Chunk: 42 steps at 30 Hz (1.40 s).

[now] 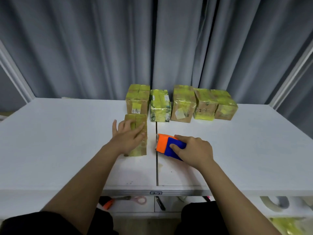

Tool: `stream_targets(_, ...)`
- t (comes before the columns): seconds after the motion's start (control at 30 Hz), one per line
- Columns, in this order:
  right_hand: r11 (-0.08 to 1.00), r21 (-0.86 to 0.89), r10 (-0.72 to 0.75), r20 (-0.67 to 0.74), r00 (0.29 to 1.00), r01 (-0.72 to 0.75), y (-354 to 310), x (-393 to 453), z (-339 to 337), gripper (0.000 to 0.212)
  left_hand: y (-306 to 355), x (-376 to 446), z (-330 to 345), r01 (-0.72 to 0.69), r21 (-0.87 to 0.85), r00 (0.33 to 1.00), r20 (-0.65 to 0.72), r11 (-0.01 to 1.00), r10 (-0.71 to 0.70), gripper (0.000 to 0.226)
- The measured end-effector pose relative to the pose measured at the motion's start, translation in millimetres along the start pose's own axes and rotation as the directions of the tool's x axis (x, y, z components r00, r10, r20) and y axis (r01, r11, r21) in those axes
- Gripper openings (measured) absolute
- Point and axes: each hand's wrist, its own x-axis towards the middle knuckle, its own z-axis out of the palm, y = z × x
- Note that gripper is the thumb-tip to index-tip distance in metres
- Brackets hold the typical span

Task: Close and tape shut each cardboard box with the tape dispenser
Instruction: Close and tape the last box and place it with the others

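A box (136, 135) mid-table (50, 141) is pressed flat by the left hand (128, 135), fingers straight. The tape dispenser (169, 146) is gripped by the right hand (194, 150).

The white worktop (67, 133), split by a dark seam, carried a row of five taped boxes (183, 104) at its back, one nearer box (137, 148), and an orange-blue tape dispenser (166, 146) beside it.

Our left hand (128, 133) lies flat, fingers spread and straight. Our right hand (194, 150) curls in a grip, both arms outstretched.
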Motion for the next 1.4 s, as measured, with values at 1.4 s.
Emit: stream_targets(1.4,0.998,0.054,0.026,0.129,0.991,-0.034,-8,-10,26,0.068,-1,8,16,-0.060,0.158,0.994,-0.078,0.986,0.073,0.100)
